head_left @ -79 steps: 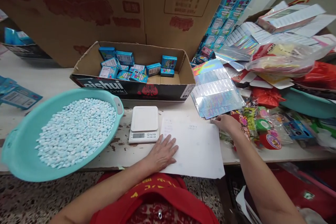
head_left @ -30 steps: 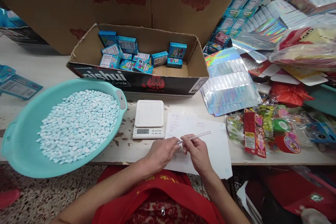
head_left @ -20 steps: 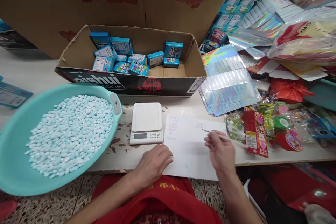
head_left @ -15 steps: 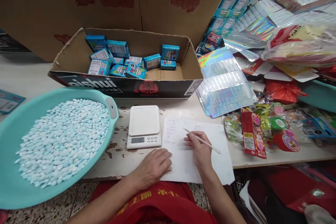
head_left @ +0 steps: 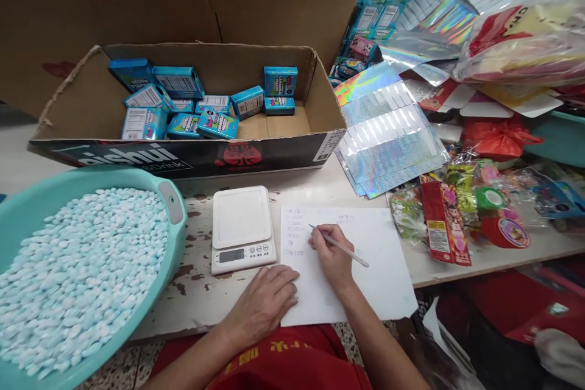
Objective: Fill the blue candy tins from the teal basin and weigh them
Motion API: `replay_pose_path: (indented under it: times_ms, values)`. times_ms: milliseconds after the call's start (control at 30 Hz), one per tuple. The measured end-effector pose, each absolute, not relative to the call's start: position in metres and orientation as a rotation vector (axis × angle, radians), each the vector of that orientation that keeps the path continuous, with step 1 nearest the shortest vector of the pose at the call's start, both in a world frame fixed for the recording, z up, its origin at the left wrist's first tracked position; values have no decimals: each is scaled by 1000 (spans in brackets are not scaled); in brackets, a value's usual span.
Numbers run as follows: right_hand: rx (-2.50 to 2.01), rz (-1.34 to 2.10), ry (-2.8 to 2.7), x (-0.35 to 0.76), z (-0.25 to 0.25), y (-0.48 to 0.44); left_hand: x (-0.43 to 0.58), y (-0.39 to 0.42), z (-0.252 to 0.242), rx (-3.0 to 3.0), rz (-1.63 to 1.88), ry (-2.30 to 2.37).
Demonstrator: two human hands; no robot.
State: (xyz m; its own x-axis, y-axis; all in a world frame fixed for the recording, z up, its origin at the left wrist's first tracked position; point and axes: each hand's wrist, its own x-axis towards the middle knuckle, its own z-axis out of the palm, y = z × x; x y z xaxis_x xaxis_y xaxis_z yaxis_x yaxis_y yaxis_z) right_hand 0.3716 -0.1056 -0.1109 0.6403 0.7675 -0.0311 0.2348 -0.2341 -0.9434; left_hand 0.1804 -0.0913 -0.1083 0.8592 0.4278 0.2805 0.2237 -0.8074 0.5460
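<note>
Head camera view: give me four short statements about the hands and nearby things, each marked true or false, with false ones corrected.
1. The right hand holds a slim pale pen over a white paper sheet. True.
2. The left hand grips a red packet. False: the left hand lies across the paper sheet's left edge.
3. A white rectangular digital scale stands right of the paper sheet. False: the digital scale stands left of it.
4. Small blue printed cartons lie in an open cardboard box. True.
</note>
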Motion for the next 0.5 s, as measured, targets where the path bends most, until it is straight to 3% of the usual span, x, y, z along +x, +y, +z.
replay_pose_path:
  times_ms: [500]
  values:
    - [-1856, 605, -916, 372, -115, -107, 179, -94, -114, 2513, 517, 502]
